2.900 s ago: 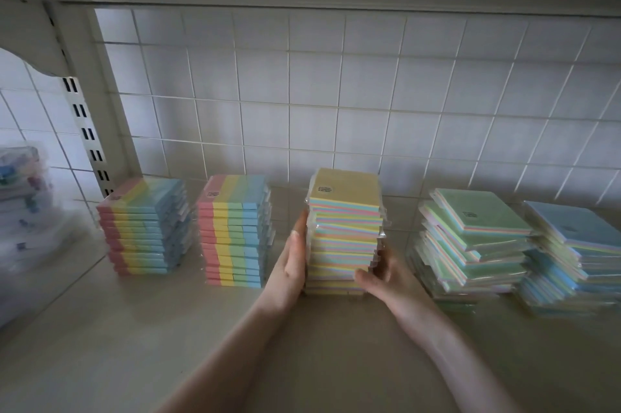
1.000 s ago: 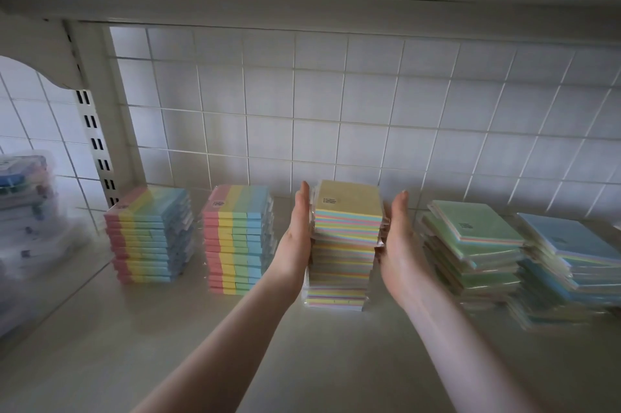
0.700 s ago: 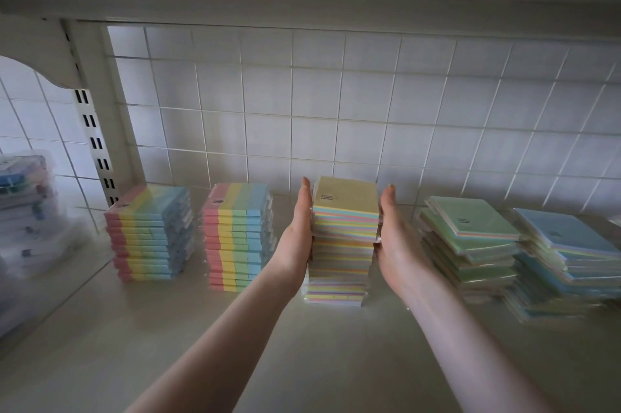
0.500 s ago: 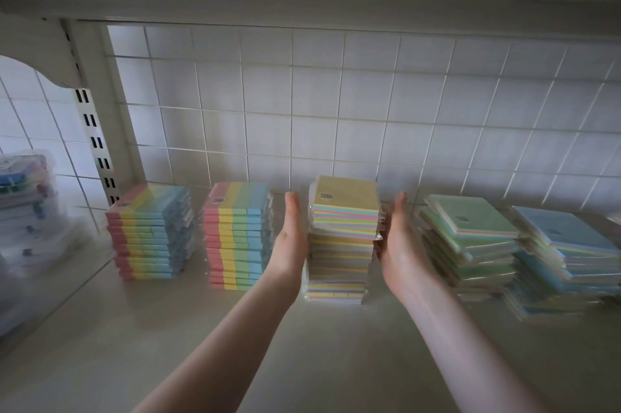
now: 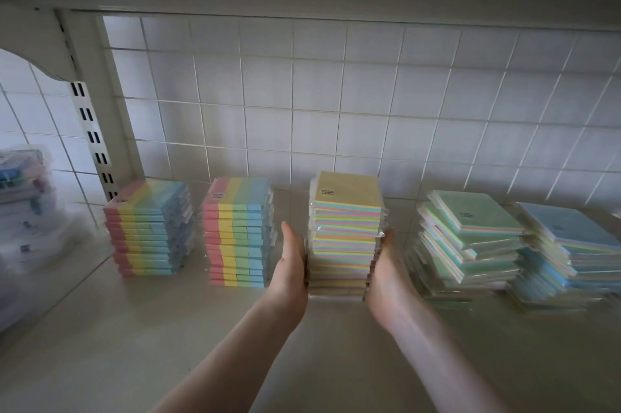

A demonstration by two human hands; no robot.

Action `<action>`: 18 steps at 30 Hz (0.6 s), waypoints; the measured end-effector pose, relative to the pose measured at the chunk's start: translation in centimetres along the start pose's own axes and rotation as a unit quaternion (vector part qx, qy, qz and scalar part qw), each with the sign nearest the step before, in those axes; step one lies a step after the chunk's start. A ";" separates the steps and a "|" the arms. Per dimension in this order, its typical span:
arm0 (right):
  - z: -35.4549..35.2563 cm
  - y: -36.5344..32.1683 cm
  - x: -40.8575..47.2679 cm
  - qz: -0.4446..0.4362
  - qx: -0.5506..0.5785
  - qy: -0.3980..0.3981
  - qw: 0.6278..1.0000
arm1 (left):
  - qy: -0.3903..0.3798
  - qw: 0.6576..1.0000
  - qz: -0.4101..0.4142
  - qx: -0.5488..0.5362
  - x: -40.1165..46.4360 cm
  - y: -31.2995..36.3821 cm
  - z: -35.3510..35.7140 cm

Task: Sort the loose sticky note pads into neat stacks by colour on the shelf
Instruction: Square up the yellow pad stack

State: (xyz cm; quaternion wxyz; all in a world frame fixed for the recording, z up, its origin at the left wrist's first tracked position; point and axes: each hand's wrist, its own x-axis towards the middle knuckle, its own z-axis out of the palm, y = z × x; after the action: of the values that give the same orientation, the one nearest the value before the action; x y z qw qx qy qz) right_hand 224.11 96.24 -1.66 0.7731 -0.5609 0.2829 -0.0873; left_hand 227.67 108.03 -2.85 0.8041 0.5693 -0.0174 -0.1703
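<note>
At far left, a clear bin holds blurred, coloured items, too soft to name. Mid-shelf, the yellow-topped stack stands upright, wrapped pads showing rainbow-striped edges. Left hand flat against its left side, fingers straight; right hand pressing the right side, fingers mostly hidden. Green stack and blue stack sit ragged to the right.

Both arms reach forward, left hand and right hand flat, palms facing.
</note>
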 end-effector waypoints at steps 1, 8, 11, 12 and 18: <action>0.0 0.1 0.0 0.003 -0.007 0.002 1.000 | 0.000 1.000 -0.001 -0.006 -0.1 0.1 0.2; 0.1 0.9 1.2 -0.001 -0.029 -0.013 0.999 | -0.055 0.998 0.003 -0.001 -0.3 0.5 0.4; -0.2 1.0 1.3 -0.006 -0.012 -0.016 1.000 | -0.040 0.999 0.004 -0.002 0.0 0.3 0.2; -0.1 0.7 0.8 -0.006 -0.007 -0.018 1.000 | -0.030 0.999 0.002 -0.011 0.1 0.3 0.1; -0.9 -0.1 0.4 -0.016 -0.010 -0.065 0.998 | -0.036 0.998 0.045 0.025 -0.1 0.1 -0.6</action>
State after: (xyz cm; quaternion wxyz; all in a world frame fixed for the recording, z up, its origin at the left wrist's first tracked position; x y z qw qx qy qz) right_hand 224.01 95.26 -1.88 0.7829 -0.5772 0.2241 -0.0598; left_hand 227.72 108.59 -2.93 0.7956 0.5811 -0.0762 -0.1534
